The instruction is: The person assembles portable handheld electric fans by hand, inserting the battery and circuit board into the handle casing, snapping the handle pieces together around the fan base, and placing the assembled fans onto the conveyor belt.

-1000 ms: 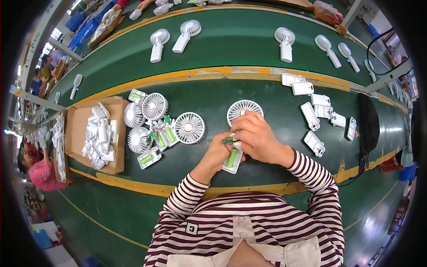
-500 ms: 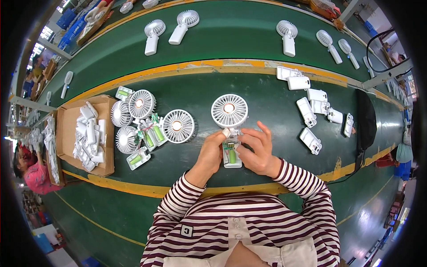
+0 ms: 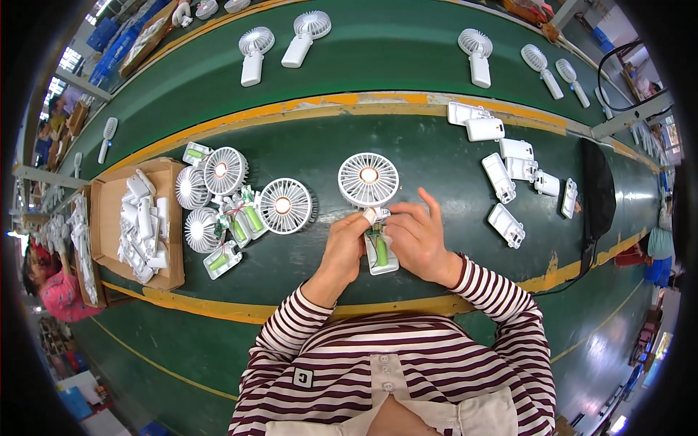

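Observation:
A white handheld fan point(image 3: 368, 179) lies in front of me with its round grille facing up. Its handle is uncovered and shows a green battery point(image 3: 382, 252), thin wires and a bit of circuit board. My left hand point(image 3: 340, 251) is closed on the neck of the fan, thumb at the joint below the grille. From the other side my right hand point(image 3: 418, 243) pinches at the same neck over the circuit board, one finger sticking up. Whatever small part lies between the right fingertips is hidden.
Several opened fans point(image 3: 283, 206) with batteries showing cluster at the left, beside a cardboard box point(image 3: 178, 218) of white casings. White handle covers point(image 3: 498, 178) lie scattered at the right, near a black cloth-like item point(image 3: 598, 192). Finished-looking fans point(image 3: 252, 65) rest on the green belt point(image 3: 392, 54) beyond.
The fan's head has shifted slightly left and its handle is tilted a little more. My right fingers have moved slightly lower and closer in at the neck. My left hand keeps its hold.

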`<control>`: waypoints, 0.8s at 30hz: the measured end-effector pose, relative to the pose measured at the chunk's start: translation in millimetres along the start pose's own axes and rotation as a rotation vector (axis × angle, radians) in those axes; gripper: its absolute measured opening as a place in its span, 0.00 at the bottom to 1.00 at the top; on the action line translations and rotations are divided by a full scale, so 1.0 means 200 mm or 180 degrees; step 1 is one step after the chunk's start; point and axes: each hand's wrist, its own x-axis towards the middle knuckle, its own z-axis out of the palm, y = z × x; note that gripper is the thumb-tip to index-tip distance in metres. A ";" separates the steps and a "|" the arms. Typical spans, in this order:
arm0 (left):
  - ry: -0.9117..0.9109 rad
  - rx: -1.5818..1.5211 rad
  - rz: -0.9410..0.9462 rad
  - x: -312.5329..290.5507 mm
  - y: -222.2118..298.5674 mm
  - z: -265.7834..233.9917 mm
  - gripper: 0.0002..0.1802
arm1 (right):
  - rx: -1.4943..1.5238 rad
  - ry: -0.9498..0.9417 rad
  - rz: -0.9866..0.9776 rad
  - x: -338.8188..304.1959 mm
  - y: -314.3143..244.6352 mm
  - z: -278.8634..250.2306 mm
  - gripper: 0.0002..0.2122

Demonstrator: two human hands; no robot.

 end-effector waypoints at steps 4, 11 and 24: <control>0.0144 -0.0286 -0.0102 0.00 0.01 0.00 0.14 | 0.0699 -0.0230 0.0439 0.06 -0.02 -0.05 0.09; 0.0168 -0.0678 -0.0192 -0.04 0.08 0.04 0.15 | 0.1354 -0.0721 0.0652 0.13 0.07 -0.08 0.10; -0.0163 -0.0811 -0.0273 -0.01 0.07 -0.01 0.18 | 0.1497 -0.1025 0.0944 0.15 0.06 -0.08 0.09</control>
